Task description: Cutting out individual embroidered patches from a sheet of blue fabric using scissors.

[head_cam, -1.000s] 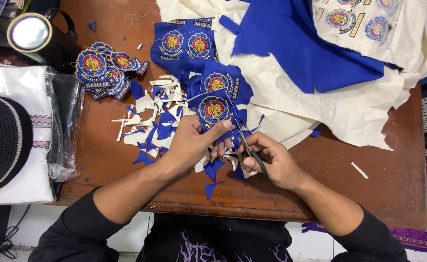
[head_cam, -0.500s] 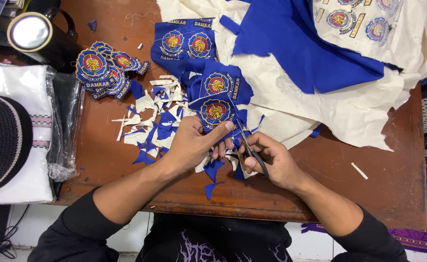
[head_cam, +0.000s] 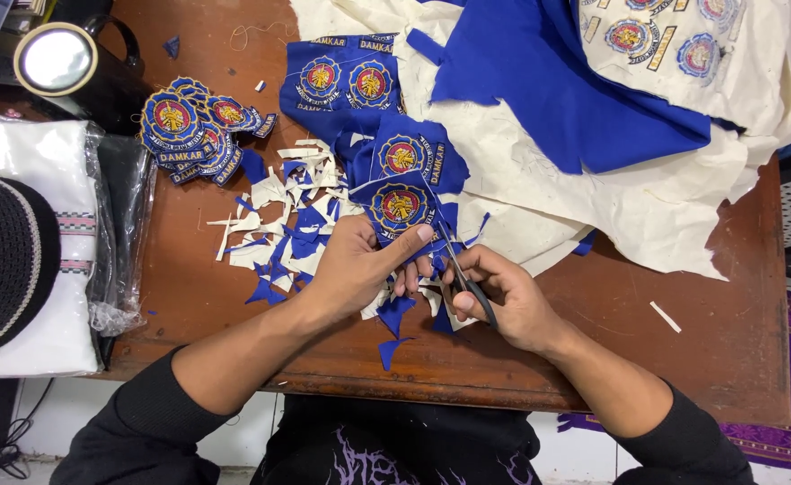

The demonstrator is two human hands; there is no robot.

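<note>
My left hand (head_cam: 359,265) pinches a strip of blue cloth with round embroidered patches (head_cam: 402,205) near the table's front edge. My right hand (head_cam: 503,296) grips small black scissors (head_cam: 458,265), whose blades point up along the right side of the lowest patch. Blue and cream cut scraps (head_cam: 283,224) lie around and under both hands.
A pile of cut-out patches (head_cam: 193,126) lies at the back left of the wooden table (head_cam: 728,341). Blue fabric (head_cam: 575,90) on cream backing sheets (head_cam: 683,207) covers the back right. A round lamp (head_cam: 54,58), a black cap (head_cam: 4,260) and bagged white cloth (head_cam: 63,180) sit left.
The hands stay in place. My left thumb has shifted slightly on the patch and the scissors have edged along the cloth.
</note>
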